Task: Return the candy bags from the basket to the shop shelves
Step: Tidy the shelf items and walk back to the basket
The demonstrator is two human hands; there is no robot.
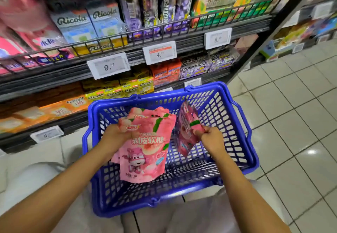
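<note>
Hands grip pink candy bags above the basket (pixel 242 116): left hand (pixel 116 134) a stack (pixel 145 152), right hand (pixel 211 138) pinching one (pixel 186 128).

**Pink candy bags over the blue basket**

A pink candy bag (pixel 145 147) with a cartoon robot is hanging face-up above the blue basket (pixel 242 123), fanned over others behind. Another pink bag (pixel 186 128) is tilting edge-on beside it, before the shop shelves (pixel 54 79).

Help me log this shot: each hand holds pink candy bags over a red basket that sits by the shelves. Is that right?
Not quite: the basket is blue, not red, as the head view shows. The rest stands: the left hand holds pink candy bags and the right hand pinches another pink bag over the basket, which sits by the shelves.
</note>
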